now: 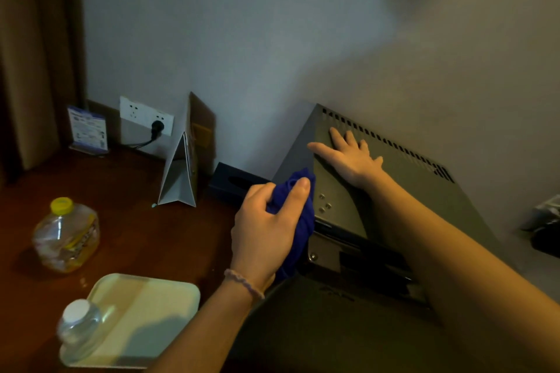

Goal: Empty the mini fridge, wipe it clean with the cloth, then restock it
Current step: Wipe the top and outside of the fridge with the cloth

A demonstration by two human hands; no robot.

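From the head camera, a dark reddish-brown wooden tabletop [145,239] ran along a pale grey wall [272,24], with a brown curtain [36,54] hanging at the far left corner. The mini fridge [403,191], a grey metal box with a row of vent slots along its back top edge, stood at the right end against the wall.

The right hand [351,157] lay flat on the fridge's top, fingers straight and spread, pressing down near the vents. The left hand [266,230] gripped a bunched blue cloth [300,212], fingers and thumb curled round it, holding it against the fridge's front left top corner. A thin braided band circled that wrist.

Just left of the fridge, at the wall edge, a dark blue tissue box [233,182] lay on the tabletop, and beside it stood a folded tent card [185,160]. Further left, a white wall socket [145,118] carried a black plug, and a small blue-printed sign [88,130] stood near the curtain.

Toward the tabletop's left edge stood a clear bottle with a yellow cap [65,236]. At the near edge lay a pale green tray [157,312], and a clear bottle with a white cap [78,330] stood on its left side.
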